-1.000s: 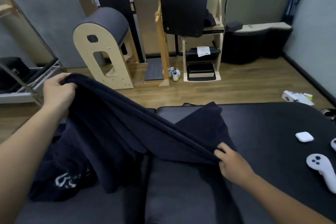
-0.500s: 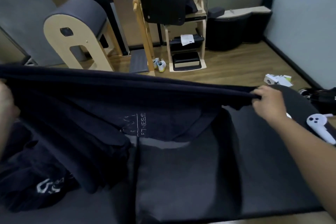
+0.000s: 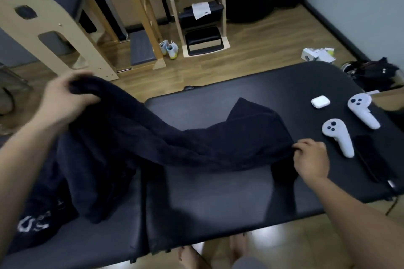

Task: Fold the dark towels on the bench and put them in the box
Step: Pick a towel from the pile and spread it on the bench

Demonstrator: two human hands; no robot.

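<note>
Dark towel is soft, floppy, sags mid-span; left hand bunches one end, right hand pinches the far corner, best held at corners.

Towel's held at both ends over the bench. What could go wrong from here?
The right hand pinches the towel close to the nearer controller and earbud case; spreading it rightward could sweep them off the bench. Its left end, bunched in the left hand, hangs onto the towel pile and may drag it.
</note>
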